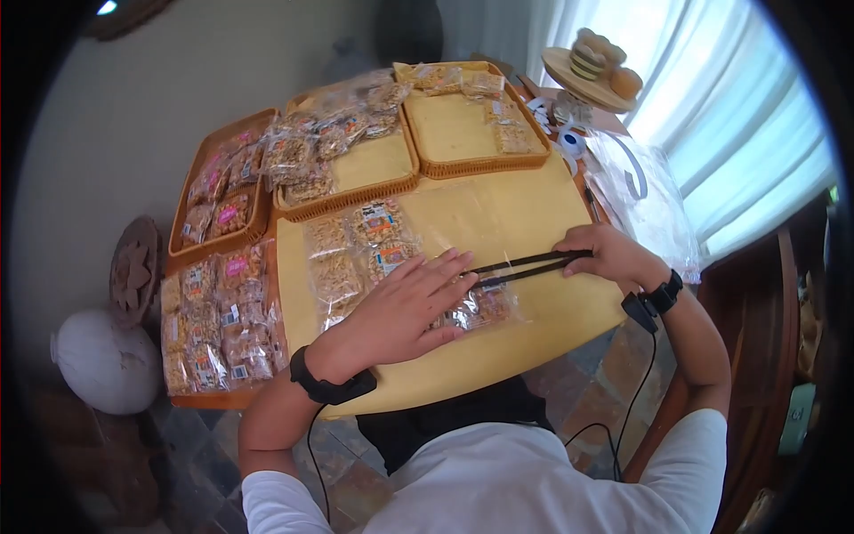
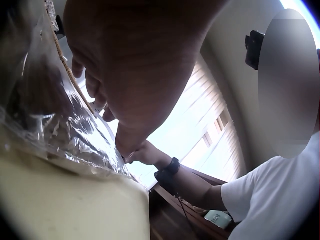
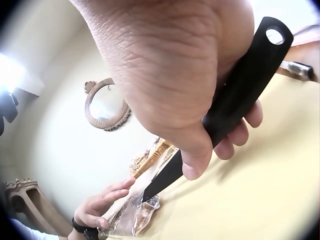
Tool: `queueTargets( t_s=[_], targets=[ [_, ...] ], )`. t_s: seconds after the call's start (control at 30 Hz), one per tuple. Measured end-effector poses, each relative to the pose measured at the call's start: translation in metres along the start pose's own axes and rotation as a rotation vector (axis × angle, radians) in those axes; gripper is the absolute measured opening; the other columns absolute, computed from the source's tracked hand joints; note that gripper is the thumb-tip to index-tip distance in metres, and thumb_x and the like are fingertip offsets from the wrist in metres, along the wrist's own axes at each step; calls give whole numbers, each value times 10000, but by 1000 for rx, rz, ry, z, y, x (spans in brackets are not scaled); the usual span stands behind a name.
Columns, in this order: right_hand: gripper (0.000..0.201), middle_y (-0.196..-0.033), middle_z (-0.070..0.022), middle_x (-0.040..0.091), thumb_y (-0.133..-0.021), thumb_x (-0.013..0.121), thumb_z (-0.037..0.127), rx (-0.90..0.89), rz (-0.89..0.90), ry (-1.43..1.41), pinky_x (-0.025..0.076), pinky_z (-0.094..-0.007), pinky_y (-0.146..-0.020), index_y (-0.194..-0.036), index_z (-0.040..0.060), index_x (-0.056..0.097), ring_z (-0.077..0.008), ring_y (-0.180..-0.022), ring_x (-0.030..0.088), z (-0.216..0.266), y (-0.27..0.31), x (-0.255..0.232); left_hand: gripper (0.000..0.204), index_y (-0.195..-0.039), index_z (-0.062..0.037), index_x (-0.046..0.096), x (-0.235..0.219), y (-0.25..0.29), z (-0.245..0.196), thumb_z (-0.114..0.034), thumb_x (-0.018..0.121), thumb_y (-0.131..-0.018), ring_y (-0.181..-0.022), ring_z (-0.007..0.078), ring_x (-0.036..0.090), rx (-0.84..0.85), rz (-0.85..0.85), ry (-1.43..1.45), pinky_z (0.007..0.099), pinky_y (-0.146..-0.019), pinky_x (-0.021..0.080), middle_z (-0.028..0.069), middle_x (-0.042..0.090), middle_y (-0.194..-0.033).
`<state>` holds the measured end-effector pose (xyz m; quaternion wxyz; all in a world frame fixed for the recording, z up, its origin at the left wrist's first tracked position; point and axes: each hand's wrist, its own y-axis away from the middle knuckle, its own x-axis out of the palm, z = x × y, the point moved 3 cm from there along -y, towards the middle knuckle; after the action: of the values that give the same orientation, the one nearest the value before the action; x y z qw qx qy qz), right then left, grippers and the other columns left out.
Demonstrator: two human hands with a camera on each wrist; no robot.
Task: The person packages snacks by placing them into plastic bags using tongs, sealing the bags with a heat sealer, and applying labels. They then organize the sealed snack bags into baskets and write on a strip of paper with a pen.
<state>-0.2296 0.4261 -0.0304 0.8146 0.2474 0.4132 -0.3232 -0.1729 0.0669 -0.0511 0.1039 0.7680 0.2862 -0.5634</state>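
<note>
In the head view my left hand (image 1: 405,307) lies spread, fingers straight, over a clear plastic bag of packaged snacks (image 1: 489,307), hiding part of it. My right hand (image 1: 605,254) grips a long black tool (image 1: 534,262) at its right end; from above it looks like two narrow strips meeting at the hand. The right wrist view shows the tool's handle (image 3: 250,75) with a round hole and a tapered tip (image 3: 162,180) at the bag, close to my left fingers. Left of the bag lie more packs (image 1: 334,276), nut-like pieces in clear wrap, under clear plastic.
Three wicker trays (image 1: 356,198) with snack packs stand along the far side. Several packs (image 1: 218,311) cover the table's left end. At the right are clear plastic bags (image 1: 654,200), a tape roll (image 1: 571,142) and a wooden stand (image 1: 587,80). A white vase (image 1: 107,360) is beyond the left edge.
</note>
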Motion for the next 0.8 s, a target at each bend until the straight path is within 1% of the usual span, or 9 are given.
queueTargets(
  t_s=[0.07,0.13,0.17,0.27,0.33,0.4,0.53,0.63,0.8],
  targets=[
    [416,-1036,-191,721,-861,867,153,4,-33,-4,547,-430,-892,-1214,-24,735,-385,-993,699,-2,0,-2,715,-1632,-87,435,10,4,4,-430,649,-1042,-1623,340,313,-44,-60,48,566,-1301,265,162,356,-1735],
    [400,-1008,-183,738,-832,883,117,41,-49,14,555,-410,-871,-1178,-31,747,-362,-950,710,-6,2,-16,702,-1620,-87,456,23,6,6,-436,647,-1041,-1616,327,330,32,-59,71,554,-1300,272,165,390,-1717],
    [405,-987,-163,751,-819,892,105,111,-44,28,557,-401,-856,-1172,-31,750,-320,-922,716,-10,7,-29,702,-1620,-87,456,29,7,12,-436,647,-1041,-1616,327,330,-36,-113,69,554,-1300,272,165,390,-1717],
    [360,-930,-75,762,-820,879,67,345,-41,19,554,-361,-796,-1150,-23,763,-180,-850,702,-40,16,-84,689,-1595,-81,489,47,5,22,-442,655,-1031,-1596,321,364,-14,-111,90,543,-1297,278,174,435,-1686],
    [220,-881,-26,727,-880,814,53,459,-99,-26,539,-314,-736,-1085,-14,772,-120,-784,668,-57,4,-124,684,-1570,-70,515,51,3,23,-448,664,-1019,-1569,320,401,34,-104,112,536,-1296,278,184,466,-1659],
    [132,-824,-5,661,-1004,715,132,431,-258,-163,523,-276,-651,-1073,20,711,-95,-673,616,-60,-22,-146,678,-1561,-66,522,50,3,23,-444,666,-1016,-1563,319,409,29,-110,109,535,-1295,278,185,473,-1652],
    [210,-828,-21,661,-1104,633,239,270,-224,-338,513,-270,-573,-1135,35,673,-106,-650,630,32,-123,-117,678,-1546,-59,539,48,3,22,-440,672,-1001,-1550,318,428,32,-91,121,532,-1295,279,189,493,-1635],
    [270,-834,-28,672,-1120,613,292,221,8,-582,505,-247,-525,-1130,29,675,-85,-624,612,123,-201,-67,681,-1535,-56,558,46,3,22,-433,682,-982,-1546,319,435,33,-105,148,528,-1296,279,195,515,-1616],
    [356,-831,-22,695,-1121,618,347,152,417,-706,503,-249,-485,-1101,-3,681,-79,-593,599,219,-322,18,687,-1516,-41,578,49,2,21,-435,690,-964,-1535,323,452,30,-131,141,523,-1295,281,203,545,-1588]
  ],
)
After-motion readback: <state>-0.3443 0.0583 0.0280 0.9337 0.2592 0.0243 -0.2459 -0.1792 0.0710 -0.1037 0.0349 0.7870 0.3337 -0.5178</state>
